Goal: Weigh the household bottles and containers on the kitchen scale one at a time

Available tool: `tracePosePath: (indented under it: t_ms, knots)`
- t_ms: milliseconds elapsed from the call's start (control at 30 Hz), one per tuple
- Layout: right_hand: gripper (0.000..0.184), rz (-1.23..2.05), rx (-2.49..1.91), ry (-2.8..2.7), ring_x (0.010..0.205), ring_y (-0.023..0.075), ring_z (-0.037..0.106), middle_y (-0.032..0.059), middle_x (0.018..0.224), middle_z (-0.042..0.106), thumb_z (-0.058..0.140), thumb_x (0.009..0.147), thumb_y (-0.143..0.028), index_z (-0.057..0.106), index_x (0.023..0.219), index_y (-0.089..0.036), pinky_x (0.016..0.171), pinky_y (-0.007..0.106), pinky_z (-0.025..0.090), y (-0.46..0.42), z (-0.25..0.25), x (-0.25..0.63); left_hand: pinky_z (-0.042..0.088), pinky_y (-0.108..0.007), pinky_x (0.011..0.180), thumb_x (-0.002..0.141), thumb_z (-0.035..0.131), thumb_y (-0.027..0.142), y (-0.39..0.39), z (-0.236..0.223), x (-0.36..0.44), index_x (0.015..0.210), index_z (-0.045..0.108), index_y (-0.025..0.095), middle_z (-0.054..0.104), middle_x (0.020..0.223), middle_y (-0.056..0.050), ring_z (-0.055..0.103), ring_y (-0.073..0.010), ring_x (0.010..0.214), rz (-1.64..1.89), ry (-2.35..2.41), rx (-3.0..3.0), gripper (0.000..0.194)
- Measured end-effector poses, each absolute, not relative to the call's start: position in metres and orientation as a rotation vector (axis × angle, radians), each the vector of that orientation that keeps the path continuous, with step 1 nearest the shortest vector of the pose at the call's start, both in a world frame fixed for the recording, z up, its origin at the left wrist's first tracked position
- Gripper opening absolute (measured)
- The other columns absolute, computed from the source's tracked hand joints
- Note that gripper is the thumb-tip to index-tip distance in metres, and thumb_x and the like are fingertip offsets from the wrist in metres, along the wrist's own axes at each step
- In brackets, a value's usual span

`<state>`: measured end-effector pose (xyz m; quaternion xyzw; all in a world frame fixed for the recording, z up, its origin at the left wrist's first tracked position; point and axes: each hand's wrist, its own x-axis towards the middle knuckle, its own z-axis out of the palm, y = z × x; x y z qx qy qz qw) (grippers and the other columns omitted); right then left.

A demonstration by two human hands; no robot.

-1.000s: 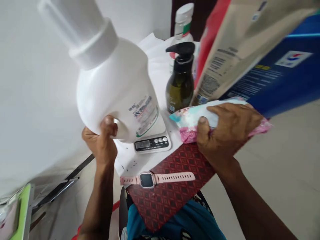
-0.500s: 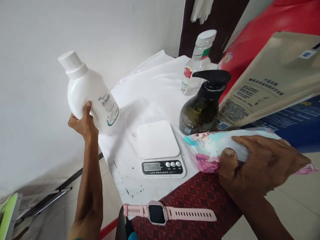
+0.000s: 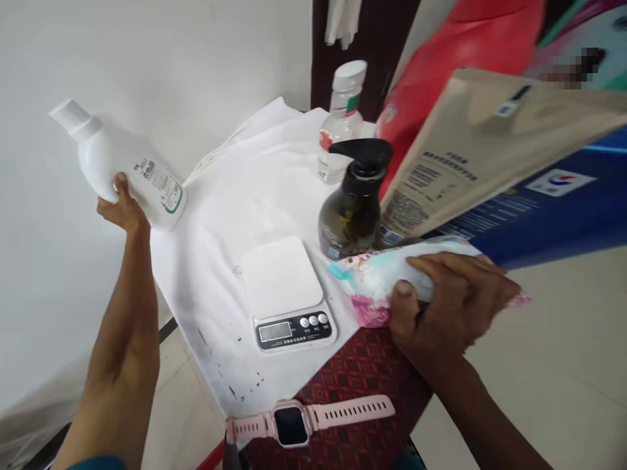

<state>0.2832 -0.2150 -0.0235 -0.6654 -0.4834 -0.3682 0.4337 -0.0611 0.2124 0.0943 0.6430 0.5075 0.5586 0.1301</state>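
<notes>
My left hand is closed round a white detergent bottle, held tilted in the air at the far left, its base near the white cloth's edge. My right hand grips a soft pink and blue wipes pack at the table's right side. Between the hands a white kitchen scale sits on the white cloth, with nothing on its platform.
A dark pump bottle and a clear bottle with a white cap stand behind the scale. A tan pouch, a red pack and a blue box crowd the right. A pink smartwatch lies on the red patterned table edge.
My left hand has carried the white bottle off the scale and out to the left. My right hand has kept its hold on the wipes pack.
</notes>
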Motion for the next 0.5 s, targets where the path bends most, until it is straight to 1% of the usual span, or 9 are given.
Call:
tracePosePath:
  t_ms: [67, 133, 167, 233, 267, 300, 367, 433, 500]
  knots:
    - [0.031, -0.913, -1.66, -1.215, 0.104, 0.0313, 0.07, 0.0144, 0.111, 0.07, 0.056, 0.102, -0.036, 0.065, 0.126, -0.019, 0.104, 0.056, 0.056, -0.216, -0.02, 0.28, 0.045, -0.046, 0.089, 0.068, 0.053, 0.102, 0.22, 0.096, -0.054, 0.097, 0.034, 0.025, 0.049, 0.097, 0.001, 0.053, -0.0193, 0.102, 1.735, 1.633, 1.616, 0.085]
    - [0.029, -0.909, -1.668, -1.201, 0.105, 0.03, 0.069, 0.0135, 0.112, 0.07, 0.054, 0.104, -0.037, 0.064, 0.123, -0.018, 0.107, 0.055, 0.055, -0.215, -0.018, 0.279, 0.045, -0.056, 0.104, 0.067, 0.071, 0.093, 0.211, 0.101, -0.044, 0.107, 0.034, 0.024, 0.054, 0.121, -0.006, 0.053, -0.0264, 0.121, 1.744, 1.75, 1.514, 0.088]
    - [0.028, -0.905, -1.673, -1.19, 0.106, 0.0295, 0.069, 0.0128, 0.112, 0.07, 0.053, 0.104, -0.037, 0.064, 0.122, -0.019, 0.108, 0.054, 0.054, -0.215, -0.017, 0.279, 0.039, -0.062, 0.113, 0.065, 0.08, 0.087, 0.199, 0.104, -0.038, 0.114, 0.032, 0.023, 0.049, 0.136, -0.012, 0.047, -0.0319, 0.134, 1.782, 1.786, 1.518, 0.093]
    - [0.028, -0.886, -1.678, -1.173, 0.107, 0.0289, 0.069, 0.012, 0.112, 0.07, 0.052, 0.105, -0.037, 0.063, 0.122, -0.019, 0.11, 0.053, 0.053, -0.214, -0.017, 0.277, 0.025, -0.071, 0.123, 0.06, 0.091, 0.077, 0.162, 0.111, -0.018, 0.129, 0.027, 0.022, 0.031, 0.159, -0.022, 0.026, -0.0405, 0.153, 1.932, 1.79, 1.605, 0.109]
    - [0.027, -0.873, -1.678, -1.168, 0.108, 0.0288, 0.068, 0.0121, 0.112, 0.07, 0.052, 0.105, -0.036, 0.063, 0.122, -0.019, 0.11, 0.053, 0.052, -0.214, -0.017, 0.276, 0.021, -0.071, 0.126, 0.062, 0.091, 0.077, 0.136, 0.114, -0.004, 0.136, 0.025, 0.02, 0.025, 0.164, -0.025, 0.021, -0.0409, 0.157, 2.018, 1.677, 1.732, 0.115]
    - [0.027, -0.854, -1.675, -1.163, 0.109, 0.0292, 0.068, 0.0124, 0.113, 0.07, 0.052, 0.105, -0.035, 0.064, 0.123, -0.018, 0.111, 0.053, 0.051, -0.214, -0.017, 0.275, 0.026, -0.067, 0.126, 0.069, 0.087, 0.078, 0.109, 0.115, 0.013, 0.142, 0.024, 0.019, 0.028, 0.163, -0.025, 0.028, -0.0383, 0.156, 2.04, 1.468, 1.912, 0.113]
    - [0.028, -0.812, -1.667, -1.151, 0.111, 0.0303, 0.067, 0.0133, 0.114, 0.07, 0.053, 0.104, -0.034, 0.065, 0.124, -0.018, 0.112, 0.055, 0.049, -0.214, -0.017, 0.274, 0.043, -0.059, 0.117, 0.079, 0.079, 0.081, 0.05, 0.114, 0.053, 0.141, 0.038, 0.021, 0.053, 0.144, -0.017, 0.056, -0.0322, 0.133, 1.669, 1.083, 2.238, 0.096]
    - [0.028, -0.782, -1.656, -1.14, 0.112, 0.031, 0.066, 0.0138, 0.116, 0.071, 0.054, 0.103, -0.033, 0.065, 0.124, -0.018, 0.112, 0.057, 0.049, -0.214, -0.017, 0.272, 0.049, -0.054, 0.112, 0.08, 0.08, 0.078, -0.001, 0.107, 0.097, 0.138, 0.049, 0.027, 0.064, 0.137, -0.012, 0.063, -0.0314, 0.128, 1.171, 0.814, 2.413, 0.084]
    - [0.028, -0.759, -1.653, -1.134, 0.112, 0.0314, 0.066, 0.0142, 0.117, 0.071, 0.054, 0.103, -0.034, 0.065, 0.124, -0.019, 0.113, 0.058, 0.048, -0.215, -0.018, 0.271, 0.052, -0.051, 0.109, 0.078, 0.086, 0.072, -0.036, 0.098, 0.135, 0.135, 0.055, 0.027, 0.068, 0.138, -0.012, 0.065, -0.0321, 0.128, 0.93, 0.666, 2.419, 0.078]
